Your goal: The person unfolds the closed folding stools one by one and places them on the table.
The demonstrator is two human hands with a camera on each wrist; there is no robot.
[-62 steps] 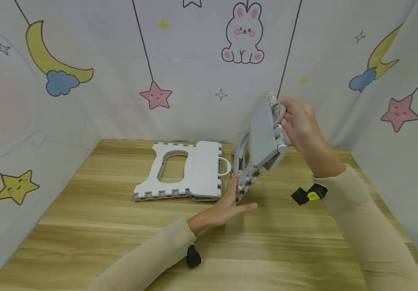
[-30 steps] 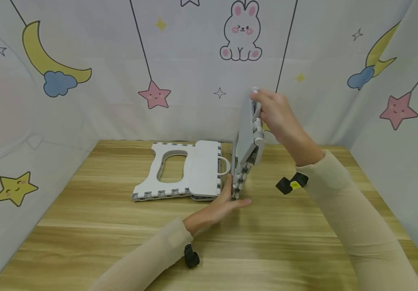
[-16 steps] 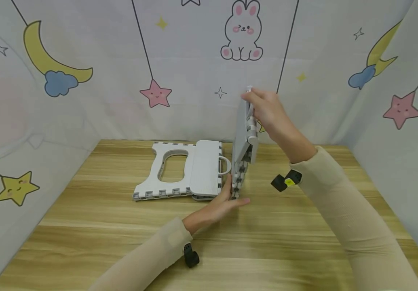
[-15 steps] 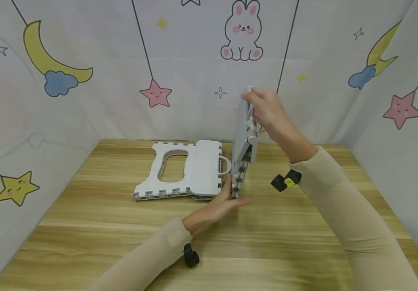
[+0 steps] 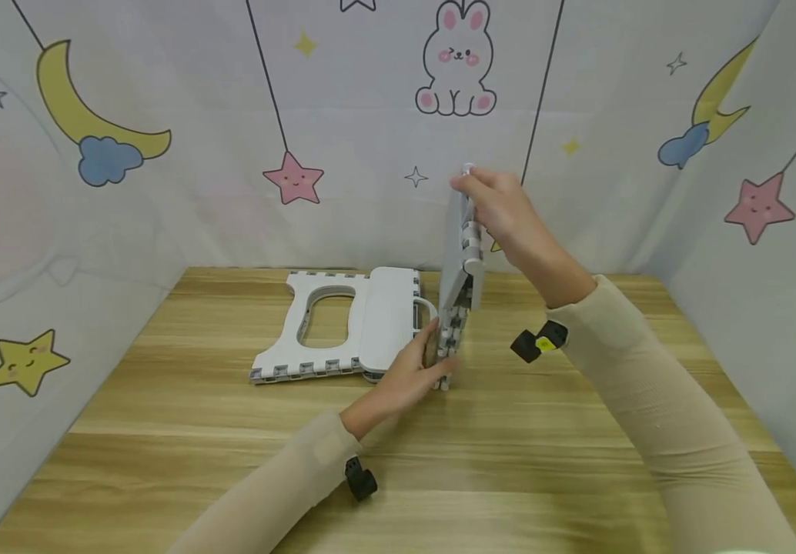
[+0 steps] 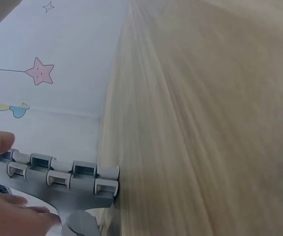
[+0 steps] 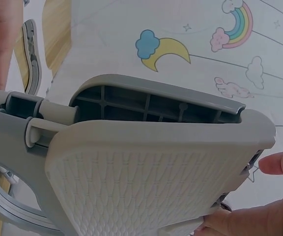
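Observation:
A grey folding step stool [image 5: 453,258], folded nearly flat, stands on its edge at the table's back middle. My right hand [image 5: 512,215] grips its top edge by the handle. My left hand [image 5: 401,377] holds the lower part, its thumb across the near hinged edge and its fingers on the left face. In the right wrist view the textured seat halves [image 7: 131,177] are folded together with a narrow gap between them. The left wrist view has the thumb on the hinge row [image 6: 58,172] and the other fingers beyond it. Left of it lies a white folding stool [image 5: 387,319], flat.
The white stool's loop handle [image 5: 426,306] lies close to the grey stool and my left fingers. Behind the wooden table [image 5: 509,462] hangs a printed curtain [image 5: 370,223], which also closes off both sides.
The grey stool has gone from tilted right and partly spread to nearly upright and folded. My right hand moved left with it. My left thumb has come up against its near edge.

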